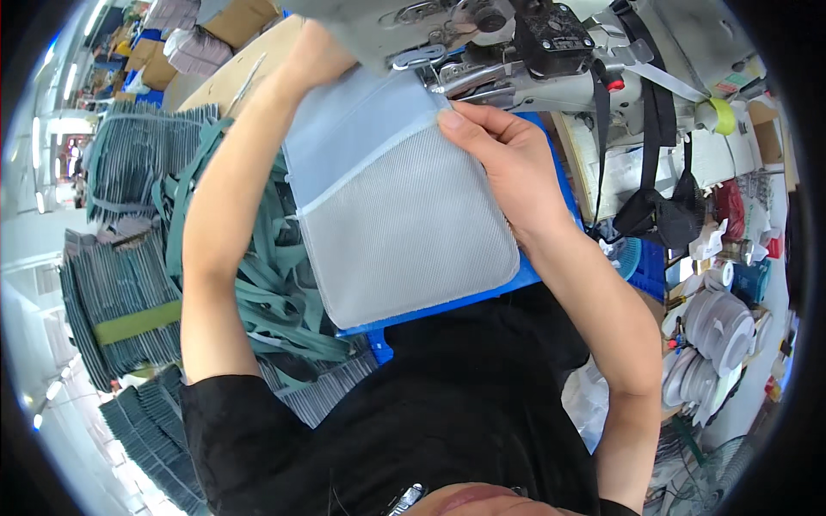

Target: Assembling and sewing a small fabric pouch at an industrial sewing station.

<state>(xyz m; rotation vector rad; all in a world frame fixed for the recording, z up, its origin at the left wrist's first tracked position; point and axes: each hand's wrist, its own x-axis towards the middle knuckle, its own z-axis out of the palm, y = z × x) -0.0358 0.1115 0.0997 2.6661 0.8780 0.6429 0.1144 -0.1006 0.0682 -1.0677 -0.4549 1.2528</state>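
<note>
A grey fabric panel with a mesh pocket (404,224) lies in front of me, its far edge running under the head of a sewing machine (482,52). My right hand (508,159) pinches the panel's right edge between thumb and fingers, near the top of the mesh. At the panel's far left corner is my left hand (318,56); the machine head covers its fingers, so their grip does not show. A pale binding strip crosses the panel along the pocket's upper edge. Beneath the panel, a blue surface (447,307) shows along its near edge.
Tangled green straps (275,284) hang at my left, beside bundled stacks of grey-green pieces (129,284). Black straps (658,112) dangle from the machine on the right. White spools (718,331) sit farther right. Wrapped bundles and cartons (245,21) are at the far left.
</note>
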